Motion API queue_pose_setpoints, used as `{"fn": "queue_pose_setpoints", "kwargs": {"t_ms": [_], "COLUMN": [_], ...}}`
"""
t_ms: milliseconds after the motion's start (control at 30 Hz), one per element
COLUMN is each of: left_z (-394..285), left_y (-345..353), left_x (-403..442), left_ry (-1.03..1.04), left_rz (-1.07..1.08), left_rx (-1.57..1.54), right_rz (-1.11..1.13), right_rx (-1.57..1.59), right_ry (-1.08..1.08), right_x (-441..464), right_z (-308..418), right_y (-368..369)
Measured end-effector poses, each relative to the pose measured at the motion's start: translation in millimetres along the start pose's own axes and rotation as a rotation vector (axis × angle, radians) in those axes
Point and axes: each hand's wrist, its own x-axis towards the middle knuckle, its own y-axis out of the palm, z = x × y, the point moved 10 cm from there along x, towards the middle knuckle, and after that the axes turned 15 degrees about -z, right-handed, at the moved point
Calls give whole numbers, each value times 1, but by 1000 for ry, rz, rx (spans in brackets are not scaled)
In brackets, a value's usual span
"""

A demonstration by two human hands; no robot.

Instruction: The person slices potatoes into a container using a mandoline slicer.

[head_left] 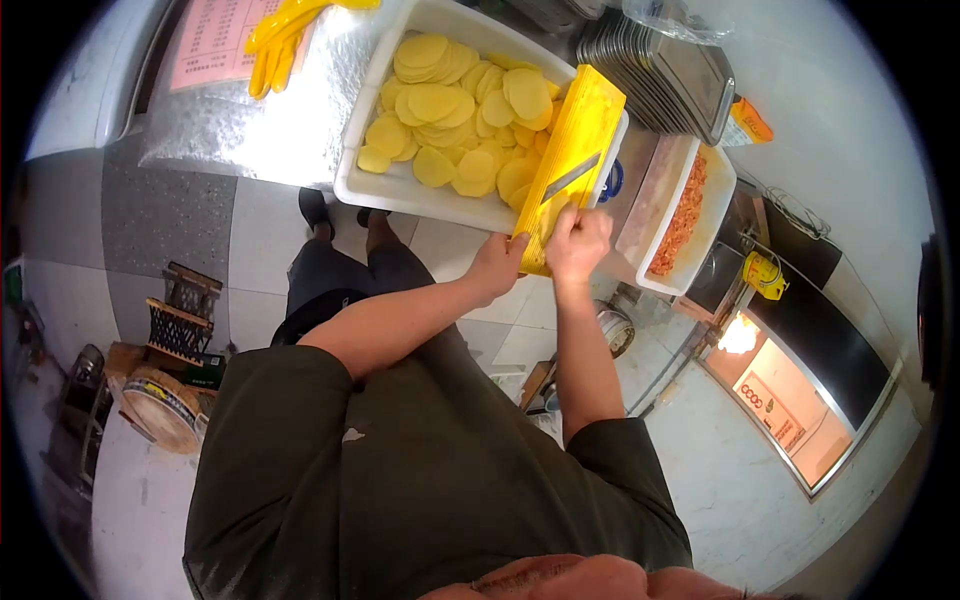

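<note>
A yellow mandoline slicer (pixel 583 118) with a slanted metal blade lies across the right end of a white plastic tub (pixel 430 203). Thin, round yellow slices, apparently potato (pixel 432 103), lie heaped in the tub. My left hand (pixel 497 266) is closed around the slicer's near end, its thumb along the edge. On the slicer's face, just below the blade, my right hand (pixel 578 242) is curled into a fist. Whatever sits under those fingers is hidden.
Right of the tub, a white container (pixel 712 200) holds small orange-red pieces. A stack of dark metal trays (pixel 665 75) stands behind it. Yellow gloves (pixel 275 60) and a pink printed sheet (pixel 212 45) lie on the metal surface at left. A round wooden block (pixel 160 410) stands lower left.
</note>
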Motion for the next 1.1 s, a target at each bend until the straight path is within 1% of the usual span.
{"fn": "queue_pose_setpoints", "kwargs": {"t_ms": [100, 233, 267, 300, 433, 500, 600, 700, 733, 767, 800, 833, 867, 900, 933, 967, 1000, 1067, 1100], "left_z": [6, 19, 15, 8, 25, 32, 9, 5, 4, 3, 6, 1, 0, 3, 9, 12, 11, 4, 7], "left_y": [2, 2, -1, -3, 2, 2, -5, 2, 1, 0, -1, -3, -2, -3, -5, -7, -7, -5, -4], "left_x": [5, 14, 11, 10, 24, 30, 15, 6, 6, 5, 3, 7, 8, 7, 9, 12, 15, 18, 15], "left_ry": [25, 103, 110, 119, 145, 148, 195, 63, 43, 21, -2, 42, 85, 122, 132, 144, 157, 201, 205], "left_rz": [-1, -31, -51, -70, -63, -69, -135, -31, -31, -29, -28, -55, -79, -103, -126, -144, -158, -144, -132], "left_rx": [-47, 38, 87, 131, 43, 50, 20, -66, -31, 8, 46, 11, -23, -58, -21, 15, 47, -7, -32], "right_rz": [31, -24, -53, -26, 130, 106, 32, 38, 22, 54, 35, -13, -46, -10, -28, -51, -23, 29, 47], "right_rx": [-61, -91, -35, -28, -29, 8, 106, 47, 4, -47, -73, -45, -103, -105, -71, -40, -44, -49, 17], "right_ry": [20, -15, -66, -38, 27, -13, 16, -51, -82, -23, -122, -102, -135, -85, -98, -111, -106, -117, -49], "right_x": [55, 129, 130, 125, 39, -5, -32, -16, 4, 33, 56, 81, 103, 123, 129, 133, 127, 107, 91], "right_z": [-18, -35, -27, -26, -11, 2, 7, -3, -6, -11, -16, -20, -26, -30, -31, -32, -34, -25, -26], "right_y": [48, 104, 100, 95, 35, 0, -22, -3, 12, 34, 55, 68, 84, 98, 103, 105, 103, 84, 72]}}
